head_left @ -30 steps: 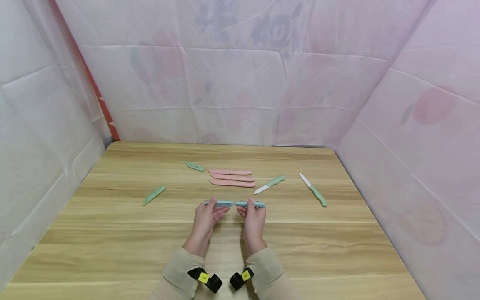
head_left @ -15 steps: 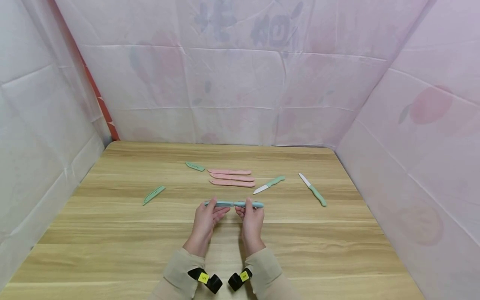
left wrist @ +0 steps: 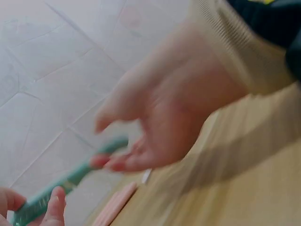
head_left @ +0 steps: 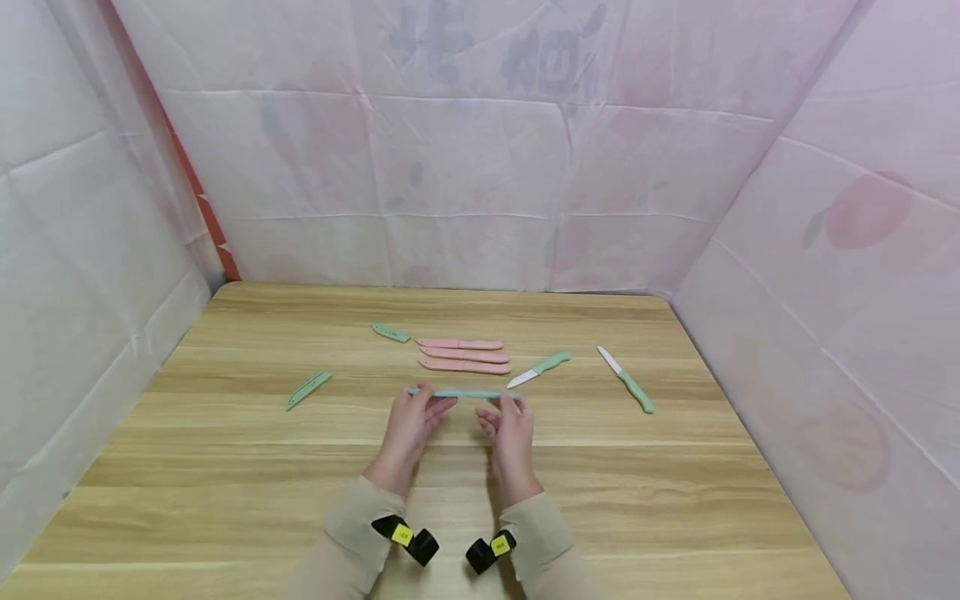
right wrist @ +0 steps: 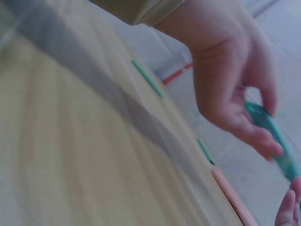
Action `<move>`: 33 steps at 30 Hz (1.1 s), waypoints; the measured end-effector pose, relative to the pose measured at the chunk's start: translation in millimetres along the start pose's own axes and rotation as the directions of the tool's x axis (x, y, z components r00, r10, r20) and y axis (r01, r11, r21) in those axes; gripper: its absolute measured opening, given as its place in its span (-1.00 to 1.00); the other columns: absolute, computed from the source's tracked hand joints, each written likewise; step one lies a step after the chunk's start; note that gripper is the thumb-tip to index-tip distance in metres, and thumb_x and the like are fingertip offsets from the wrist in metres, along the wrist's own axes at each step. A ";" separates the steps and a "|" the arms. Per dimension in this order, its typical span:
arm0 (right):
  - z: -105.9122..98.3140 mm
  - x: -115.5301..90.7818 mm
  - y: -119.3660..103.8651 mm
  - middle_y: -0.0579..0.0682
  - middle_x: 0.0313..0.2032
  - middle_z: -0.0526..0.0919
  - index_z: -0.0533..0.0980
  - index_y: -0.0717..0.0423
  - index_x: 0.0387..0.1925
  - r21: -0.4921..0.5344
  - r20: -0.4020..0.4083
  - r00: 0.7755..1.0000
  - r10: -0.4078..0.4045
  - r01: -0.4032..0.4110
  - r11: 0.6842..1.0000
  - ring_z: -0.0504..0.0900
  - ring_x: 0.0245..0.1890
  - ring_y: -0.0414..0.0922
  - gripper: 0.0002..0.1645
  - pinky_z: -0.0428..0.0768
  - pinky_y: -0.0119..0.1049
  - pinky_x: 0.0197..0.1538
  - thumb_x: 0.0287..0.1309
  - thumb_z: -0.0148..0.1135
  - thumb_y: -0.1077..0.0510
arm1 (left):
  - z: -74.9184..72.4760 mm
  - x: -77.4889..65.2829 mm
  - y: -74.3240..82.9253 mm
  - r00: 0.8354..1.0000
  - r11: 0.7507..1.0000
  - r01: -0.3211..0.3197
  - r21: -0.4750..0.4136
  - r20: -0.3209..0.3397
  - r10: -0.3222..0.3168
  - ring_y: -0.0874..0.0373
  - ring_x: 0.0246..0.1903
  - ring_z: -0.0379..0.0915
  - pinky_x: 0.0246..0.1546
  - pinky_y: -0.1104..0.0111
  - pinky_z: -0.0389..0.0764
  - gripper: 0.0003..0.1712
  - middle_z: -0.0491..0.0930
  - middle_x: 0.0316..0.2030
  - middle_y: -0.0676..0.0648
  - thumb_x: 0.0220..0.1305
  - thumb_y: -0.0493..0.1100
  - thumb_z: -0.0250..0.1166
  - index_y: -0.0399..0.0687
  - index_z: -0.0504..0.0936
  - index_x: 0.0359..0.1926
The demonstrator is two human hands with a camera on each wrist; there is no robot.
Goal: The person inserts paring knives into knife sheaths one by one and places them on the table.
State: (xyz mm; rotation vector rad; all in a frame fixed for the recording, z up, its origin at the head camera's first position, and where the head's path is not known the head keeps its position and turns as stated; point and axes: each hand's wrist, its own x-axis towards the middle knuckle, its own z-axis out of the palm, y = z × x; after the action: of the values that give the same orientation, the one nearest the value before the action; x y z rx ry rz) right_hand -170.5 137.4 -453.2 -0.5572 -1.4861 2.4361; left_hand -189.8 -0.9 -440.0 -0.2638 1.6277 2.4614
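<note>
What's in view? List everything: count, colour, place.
knife with sheath: 1, blue-green, held up at centre
sheathed knives: 3, pink, side by side beyond it
bare-bladed knives: 2, green and white, right of the pink ones
blade sheaths: 2, green, left of the pink ones
table: 1, light brown wood, below
cloth walls: 3, pale, left, right and far side
strip: 1, red, far left corner
wrist cameras: 2, black, low centre
sleeves: 2, beige, bottom edge
left hand: 1, pinching the held knife's left end
right hand: 1, at its right end
</note>
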 end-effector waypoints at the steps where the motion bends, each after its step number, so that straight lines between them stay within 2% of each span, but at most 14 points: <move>1: -2.1 2.4 -3.1 0.18 -0.08 0.38 0.04 0.35 0.16 0.004 -0.005 1.000 0.012 -0.012 1.000 0.56 -0.58 -0.26 -0.46 0.57 -0.51 -0.44 0.33 -0.01 0.14 | -0.7 4.6 2.7 1.000 1.000 -0.002 0.001 -0.007 0.002 0.07 -0.25 0.61 -0.15 0.26 0.61 -0.78 0.53 -0.20 -0.27 0.42 -0.25 -0.09 -0.33 0.23 -0.03; 4: -10.3 8.7 -13.7 0.26 0.11 0.21 -0.12 0.32 0.31 -0.011 -0.022 0.999 0.026 -0.026 1.000 0.52 -0.56 -0.28 -0.28 0.55 -0.52 -0.43 0.31 -0.02 0.15 | -3.9 18.2 10.7 1.000 0.998 0.001 0.063 -0.024 0.001 0.04 -0.25 0.60 -0.22 0.34 0.62 -0.68 0.49 -0.20 -0.28 0.38 -0.32 -0.08 -0.42 0.19 0.08; 7: -17.2 13.8 -21.5 0.29 0.18 0.12 -0.07 0.32 0.28 -0.030 -0.024 0.999 0.021 -0.022 0.999 0.52 -0.53 -0.29 -0.35 0.54 -0.55 -0.42 0.34 -0.04 0.14 | -6.3 28.3 14.0 0.999 0.989 0.010 0.148 -0.037 -0.005 -0.01 -0.23 0.59 -0.26 0.38 0.62 -0.61 0.53 -0.23 -0.26 0.35 -0.35 -0.04 -0.46 0.21 0.14; 10: -20.8 17.0 -25.3 0.26 0.23 0.08 -0.02 0.33 0.23 -0.041 -0.023 0.999 0.025 -0.026 0.999 0.53 -0.50 -0.30 -0.41 0.52 -0.58 -0.44 0.36 -0.05 0.14 | -6.0 34.0 13.1 0.999 0.973 0.022 0.229 -0.029 -0.016 -0.08 -0.18 0.57 -0.19 0.32 0.62 -0.62 0.54 -0.22 -0.27 0.34 -0.35 -0.01 -0.45 0.27 0.14; 14: -23.0 17.5 -27.4 0.25 0.17 0.16 0.05 0.32 0.18 -0.086 -0.010 0.999 0.048 -0.049 0.995 0.53 -0.49 -0.30 -0.50 0.52 -0.57 -0.43 0.37 -0.07 0.15 | -4.3 40.0 10.7 0.999 0.943 0.005 0.333 0.036 -0.018 -0.15 -0.05 0.47 -0.01 0.18 0.54 -0.60 0.47 -0.08 -0.32 0.36 -0.32 0.03 -0.41 0.30 0.17; 18: -23.5 16.8 -27.5 0.25 0.10 0.27 0.11 0.31 0.14 -0.131 0.007 0.998 0.067 -0.066 0.989 0.54 -0.47 -0.28 -0.56 0.54 -0.54 -0.41 0.37 -0.07 0.16 | -7.9 41.9 16.9 0.996 0.876 -0.064 0.478 0.090 0.024 -0.14 0.11 0.31 0.11 0.07 0.40 -0.54 0.30 0.17 -0.31 0.37 -0.21 0.05 -0.32 0.28 0.23; 22: -25.0 18.5 -27.6 0.26 0.14 0.29 0.12 0.33 0.17 -0.174 0.033 0.995 0.091 -0.084 0.981 0.55 -0.44 -0.27 -0.54 0.54 -0.54 -0.39 0.37 -0.08 0.15 | -22.9 41.4 32.7 0.991 0.747 -0.130 0.652 0.115 0.072 -0.17 0.15 0.27 0.14 0.01 0.34 -0.51 0.26 0.24 -0.30 0.37 -0.12 0.04 -0.25 0.30 0.24; 24: -27.5 22.0 -29.6 0.26 0.15 0.28 0.11 0.34 0.20 -0.200 0.041 0.994 0.100 -0.090 0.976 0.55 -0.42 -0.27 -0.51 0.54 -0.54 -0.38 0.38 -0.08 0.15 | -36.5 42.1 43.6 0.988 0.640 -0.151 0.753 0.112 0.102 -0.20 0.08 0.34 0.08 0.00 0.40 -0.50 0.28 0.23 -0.30 0.38 -0.10 0.03 -0.25 0.29 0.25; 26: -31.3 27.0 -34.3 0.24 0.16 0.28 0.12 0.33 0.20 -0.229 0.035 0.994 0.101 -0.090 0.969 0.56 -0.39 -0.26 -0.52 0.53 -0.54 -0.38 0.38 -0.09 0.14 | -53.9 42.3 56.6 0.987 0.498 -0.146 0.855 0.092 0.131 -0.20 0.01 0.39 0.02 0.00 0.44 -0.49 0.33 0.18 -0.31 0.38 -0.09 0.02 -0.26 0.29 0.25; 27: -34.2 30.4 -37.5 0.23 0.16 0.28 0.13 0.33 0.20 -0.244 0.031 0.995 0.094 -0.084 0.966 0.56 -0.36 -0.25 -0.52 0.53 -0.54 -0.37 0.39 -0.10 0.13 | -64.1 42.3 63.5 0.984 0.409 -0.142 0.901 0.085 0.154 -0.22 -0.02 0.41 -0.01 -0.01 0.46 -0.50 0.36 0.15 -0.32 0.37 -0.09 0.02 -0.28 0.30 0.23; 29: -40.9 38.2 -45.3 0.23 0.16 0.30 0.14 0.31 0.19 -0.275 0.017 0.997 0.069 -0.062 0.959 0.56 -0.32 -0.23 -0.54 0.53 -0.53 -0.36 0.39 -0.11 0.13 | -87.2 41.8 76.9 0.978 0.198 -0.118 0.973 0.079 0.194 -0.26 -0.10 0.45 -0.12 -0.03 0.51 -0.53 0.45 0.03 -0.36 0.34 -0.10 0.02 -0.36 0.38 0.13; 30: -44.2 42.2 -49.9 0.22 0.15 0.31 0.15 0.30 0.18 -0.294 0.005 0.999 0.053 -0.049 0.954 0.55 -0.30 -0.22 -0.55 0.53 -0.52 -0.35 0.38 -0.10 0.13 | -98.9 40.6 83.6 0.979 0.113 -0.093 0.989 0.070 0.192 -0.28 -0.18 0.48 -0.21 -0.04 0.54 -0.57 0.50 -0.07 -0.37 0.33 -0.10 0.03 -0.38 0.44 0.04; 32: -51.4 51.2 -58.1 0.23 0.13 0.34 0.17 0.30 0.16 -0.339 -0.007 1.000 0.009 -0.011 0.941 0.56 -0.31 -0.22 -0.56 0.55 -0.49 -0.33 0.37 -0.08 0.15 | -122.9 39.2 94.3 0.983 -0.038 -0.048 0.998 0.054 0.176 -0.25 -0.26 0.50 -0.31 -0.02 0.56 -0.64 0.56 -0.26 -0.37 0.29 -0.11 0.08 -0.40 0.53 -0.18; 33: -54.7 55.3 -62.3 0.23 0.11 0.36 0.19 0.30 0.15 -0.371 -0.011 1.000 -0.009 0.004 0.929 0.56 -0.31 -0.22 -0.57 0.55 -0.47 -0.32 0.36 -0.06 0.15 | -134.2 38.4 98.8 0.988 -0.082 -0.027 0.996 0.039 0.148 -0.23 -0.33 0.51 -0.39 -0.01 0.56 -0.66 0.55 -0.33 -0.36 0.29 -0.11 0.08 -0.38 0.55 -0.28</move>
State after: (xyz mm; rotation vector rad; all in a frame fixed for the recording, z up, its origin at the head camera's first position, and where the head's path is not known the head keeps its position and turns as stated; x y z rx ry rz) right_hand -196.4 231.1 -431.3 -0.6331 -1.9550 2.1474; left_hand -244.6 -160.7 -413.2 0.0210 3.0029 0.4901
